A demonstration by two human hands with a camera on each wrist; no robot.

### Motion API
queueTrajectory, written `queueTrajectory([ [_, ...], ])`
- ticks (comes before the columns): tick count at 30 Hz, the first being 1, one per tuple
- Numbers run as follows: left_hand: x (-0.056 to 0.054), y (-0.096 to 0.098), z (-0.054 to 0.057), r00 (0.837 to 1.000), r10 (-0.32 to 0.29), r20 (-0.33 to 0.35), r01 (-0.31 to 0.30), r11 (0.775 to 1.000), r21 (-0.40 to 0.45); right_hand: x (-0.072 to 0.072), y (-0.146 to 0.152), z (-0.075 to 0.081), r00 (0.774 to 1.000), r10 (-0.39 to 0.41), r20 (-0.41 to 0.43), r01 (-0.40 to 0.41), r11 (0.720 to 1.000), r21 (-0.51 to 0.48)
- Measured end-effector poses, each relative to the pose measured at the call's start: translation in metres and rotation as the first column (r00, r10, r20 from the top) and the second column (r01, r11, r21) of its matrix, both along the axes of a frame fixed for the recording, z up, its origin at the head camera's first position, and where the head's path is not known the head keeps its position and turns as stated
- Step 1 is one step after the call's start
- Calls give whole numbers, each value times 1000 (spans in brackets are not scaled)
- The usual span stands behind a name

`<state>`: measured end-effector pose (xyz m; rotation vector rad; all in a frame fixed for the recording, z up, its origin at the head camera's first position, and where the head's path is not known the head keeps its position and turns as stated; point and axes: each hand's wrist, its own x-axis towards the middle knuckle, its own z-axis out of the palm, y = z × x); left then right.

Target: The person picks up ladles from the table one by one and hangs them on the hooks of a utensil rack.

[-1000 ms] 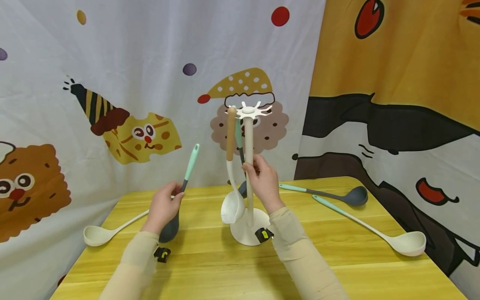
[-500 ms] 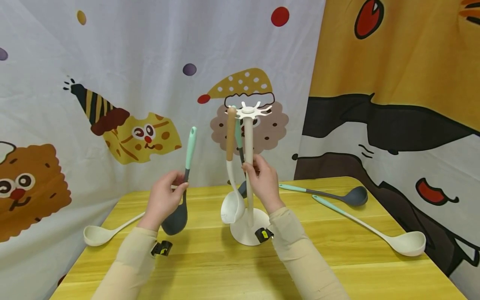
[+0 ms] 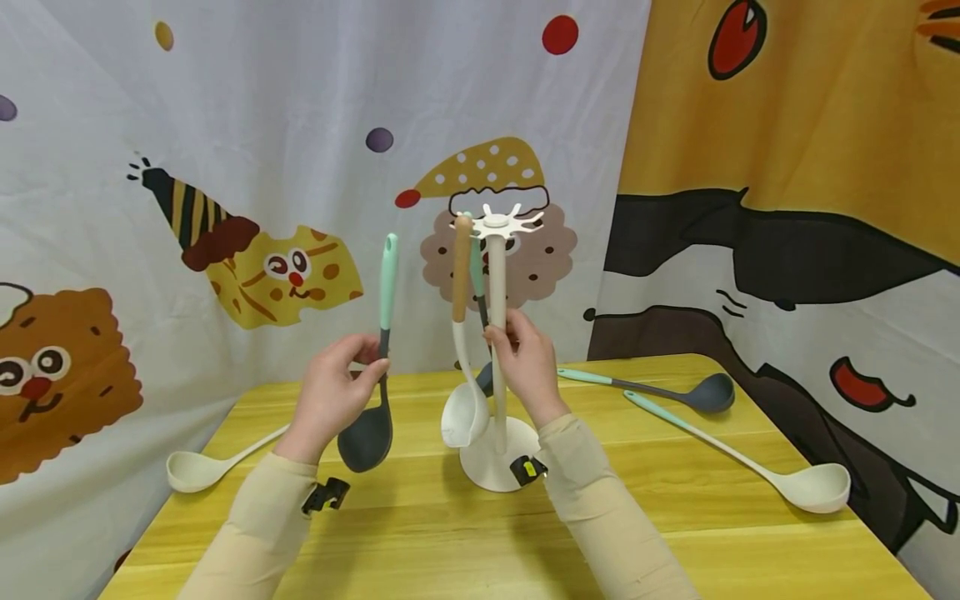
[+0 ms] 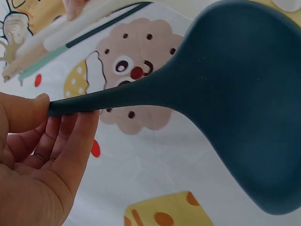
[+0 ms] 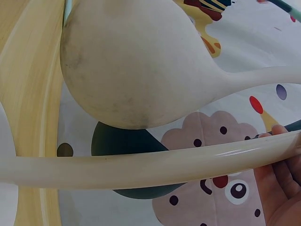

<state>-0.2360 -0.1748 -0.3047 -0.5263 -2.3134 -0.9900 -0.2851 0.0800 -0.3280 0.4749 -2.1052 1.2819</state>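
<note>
My left hand (image 3: 330,396) pinches a dark grey spatula (image 3: 365,439) by its stem between thumb and fingers. The mint-green handle points up, and the broad head hangs above the table; it fills much of the left wrist view. My right hand (image 3: 527,362) grips the post (image 5: 141,167) of a white utensil stand (image 3: 497,258), which has a slotted top and a round base. On the stand's left side hangs a white ladle (image 3: 465,414) with a wooden handle. Behind that ladle hangs a dark utensil (image 3: 480,283) with a green handle, its head partly hidden.
On the wooden table (image 3: 420,542), a white ladle (image 3: 202,472) lies at the left, its handle end hidden by my left hand. At the right lie a dark ladle (image 3: 708,392) and a cream ladle (image 3: 813,487), both green-handled. A patterned curtain (image 3: 300,125) hangs behind.
My left hand has raised the spatula and moved it right, closer to the stand, turning it more upright. My right hand and the stand have stayed in place.
</note>
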Motion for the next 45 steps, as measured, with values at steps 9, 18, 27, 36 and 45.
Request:
queueTrajectory([
  [9, 8, 15, 13, 999, -45, -26, 45, 999, -10, 0, -1, -1, 1000, -1, -4, 1, 1000, 3],
  [18, 11, 31, 20, 990, -131, -56, 131, 991, -4, 0, 0, 0, 1000, 2, -18, -2, 1000, -1],
  [27, 10, 48, 23, 976, -206, -74, 206, 978, 1, 0, 0, -1, 999, -5, -42, 5, 1000, 5],
  [36, 10, 58, 22, 972, -218, -90, 218, 976, -15, 0, -1, -2, 999, -9, -43, 10, 1000, 16],
  [45, 9, 61, 20, 976, -204, -76, 203, 979, -17, -1, 0, -2, 998, -16, -54, 17, 1000, 21],
])
